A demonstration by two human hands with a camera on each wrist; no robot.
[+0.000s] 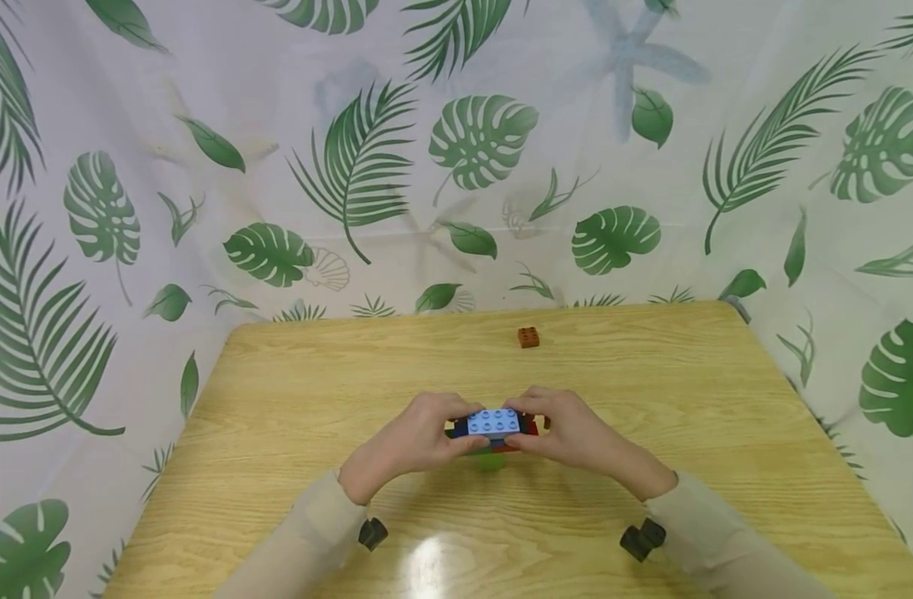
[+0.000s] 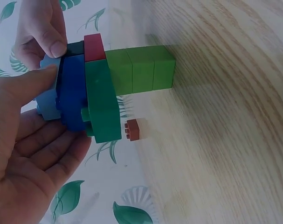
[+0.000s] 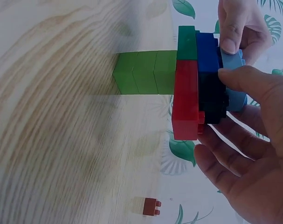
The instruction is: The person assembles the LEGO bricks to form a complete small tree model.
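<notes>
A tower of toy building bricks stands upright between both hands. Its stem is a stack of three light green bricks (image 2: 141, 70), whose foot appears to meet the table. Above the stem, a dark green brick (image 2: 103, 102) and a red brick (image 3: 184, 100) lie end to end. A dark blue brick (image 2: 73, 98) and a black brick (image 3: 212, 95) form the layer over them. On top sits a light blue brick (image 1: 493, 423). My left hand (image 1: 419, 434) pinches its left end between thumb and fingers, while my right hand (image 1: 568, 428) pinches the right end.
Behind the tower, toward the wooden table's (image 1: 314, 366) far edge, lies a small reddish-brown brick (image 1: 528, 338) with its studs up. A white cloth (image 1: 396, 274) printed with green leaves hangs around the back and sides of the table.
</notes>
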